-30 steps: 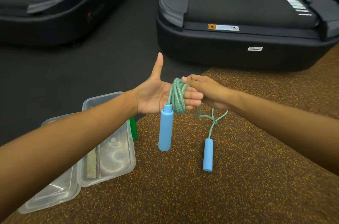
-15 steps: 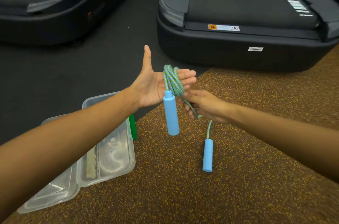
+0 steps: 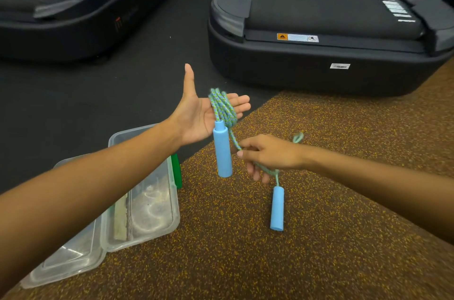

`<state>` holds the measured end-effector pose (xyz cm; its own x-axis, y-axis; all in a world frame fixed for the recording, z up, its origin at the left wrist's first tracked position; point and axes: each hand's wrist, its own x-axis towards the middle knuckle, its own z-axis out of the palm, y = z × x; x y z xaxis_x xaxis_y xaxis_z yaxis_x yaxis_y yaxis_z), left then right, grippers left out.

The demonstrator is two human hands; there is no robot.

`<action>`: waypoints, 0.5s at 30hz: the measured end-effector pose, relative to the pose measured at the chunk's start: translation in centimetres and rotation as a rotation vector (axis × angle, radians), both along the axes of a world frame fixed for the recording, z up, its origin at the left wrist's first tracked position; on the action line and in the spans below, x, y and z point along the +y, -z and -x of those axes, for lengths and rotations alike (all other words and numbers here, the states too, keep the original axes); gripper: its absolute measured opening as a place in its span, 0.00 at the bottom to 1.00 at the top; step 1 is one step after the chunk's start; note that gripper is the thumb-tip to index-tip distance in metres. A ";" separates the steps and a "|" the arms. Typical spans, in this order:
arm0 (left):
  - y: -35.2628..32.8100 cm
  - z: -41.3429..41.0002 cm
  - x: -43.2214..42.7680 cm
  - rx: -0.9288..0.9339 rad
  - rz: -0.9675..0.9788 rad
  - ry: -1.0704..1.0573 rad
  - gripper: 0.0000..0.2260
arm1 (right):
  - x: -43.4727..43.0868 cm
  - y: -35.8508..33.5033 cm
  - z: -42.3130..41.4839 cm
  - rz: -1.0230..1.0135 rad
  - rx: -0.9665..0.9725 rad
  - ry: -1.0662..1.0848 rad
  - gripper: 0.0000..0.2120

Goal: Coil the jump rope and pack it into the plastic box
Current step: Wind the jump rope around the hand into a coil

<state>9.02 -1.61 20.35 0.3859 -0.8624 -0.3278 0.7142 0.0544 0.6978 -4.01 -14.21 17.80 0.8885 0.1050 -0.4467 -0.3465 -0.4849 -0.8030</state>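
My left hand is held flat, palm up and thumb raised, with several loops of the blue-green jump rope wound around its fingers. One blue handle hangs straight down from the coil. Below and to the right, my right hand pinches the loose stretch of rope. The second blue handle dangles from that stretch, just above the speckled floor. The clear plastic box lies open on the floor at the lower left, under my left forearm.
The box's clear lid lies beside it, and a green object lies behind the box. Two black treadmills stand at the back. The floor is brown speckled rubber near me and black mat farther off.
My right hand has come off the coil and dropped down and to the right, pulling the loose rope with it. The left hand's fingers have straightened.
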 end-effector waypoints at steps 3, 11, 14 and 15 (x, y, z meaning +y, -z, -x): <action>0.2 -0.4 0.0 -0.009 -0.005 -0.033 0.52 | 0.6 -1.4 0.2 0.008 0.043 -0.015 0.09; 0.2 -0.7 0.7 -0.060 -0.111 0.066 0.51 | 1.4 -6.1 -0.7 0.489 -0.327 -0.088 0.13; -0.1 -0.1 0.8 -0.119 -0.159 0.201 0.48 | 1.2 -7.2 -1.0 0.450 -0.388 -0.025 0.08; -0.1 0.0 0.7 -0.139 -0.168 0.245 0.47 | 1.2 -7.4 -1.1 0.419 -0.398 -0.006 0.08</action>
<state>8.99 -0.87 20.44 0.2245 -0.8732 -0.4325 0.5895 -0.2318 0.7738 -2.91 -13.04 25.17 0.9966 -0.0032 -0.0829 -0.0533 -0.7908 -0.6097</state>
